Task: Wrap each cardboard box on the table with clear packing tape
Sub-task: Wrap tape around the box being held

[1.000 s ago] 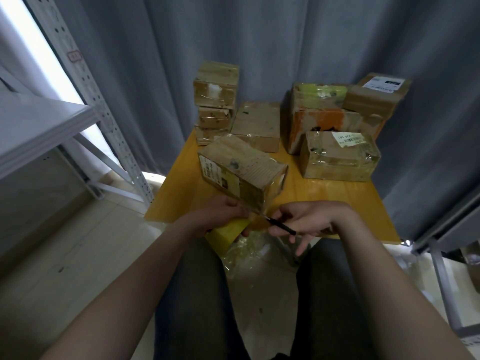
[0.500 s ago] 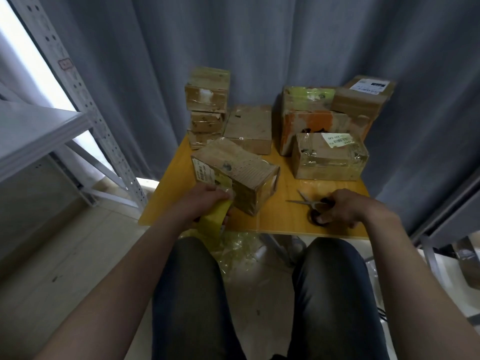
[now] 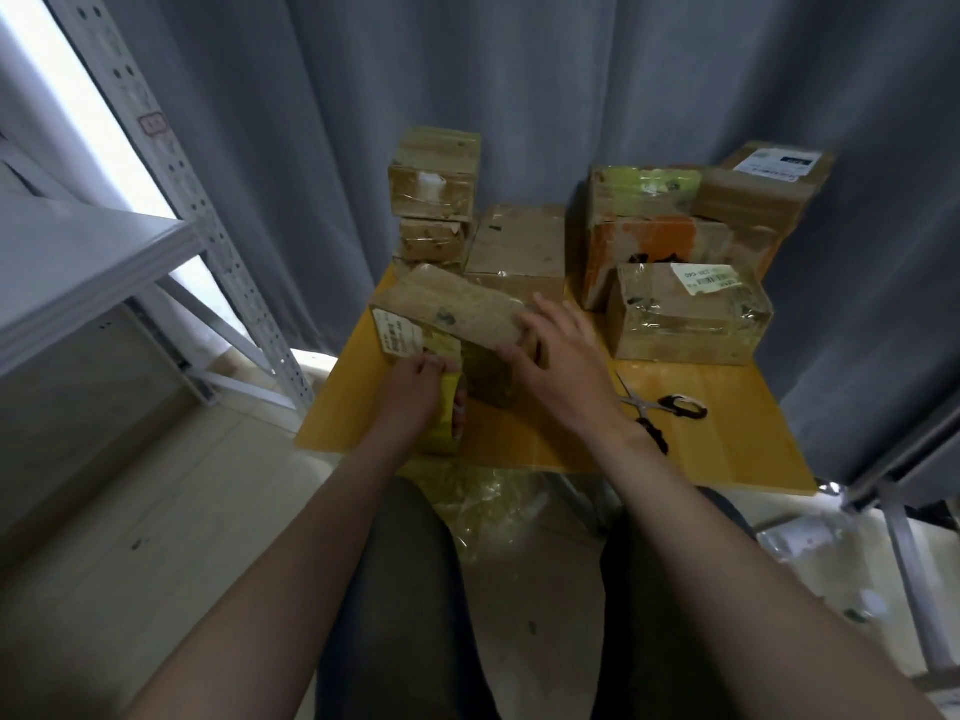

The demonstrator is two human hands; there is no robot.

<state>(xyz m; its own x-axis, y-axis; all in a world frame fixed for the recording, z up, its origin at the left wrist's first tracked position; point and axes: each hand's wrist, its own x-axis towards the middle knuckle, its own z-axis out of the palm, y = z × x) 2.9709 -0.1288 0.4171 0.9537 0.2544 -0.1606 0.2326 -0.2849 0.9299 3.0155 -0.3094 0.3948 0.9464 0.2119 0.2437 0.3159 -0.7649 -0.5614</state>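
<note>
Two uprights of a white metal shelving rack stand far left of the hands, on a pale tiled floor. The left hand curls round a roll of tape at the near corner of the cardboard box, which lies askew on the small yellow table. The right hand rests flat on the box's right end, fingers spread, gripping nothing. Just right of that wrist lie scissors. Beyond both hands, more taped boxes crowd against a grey curtain; below them, crumpled clear film lies under the table.
</note>
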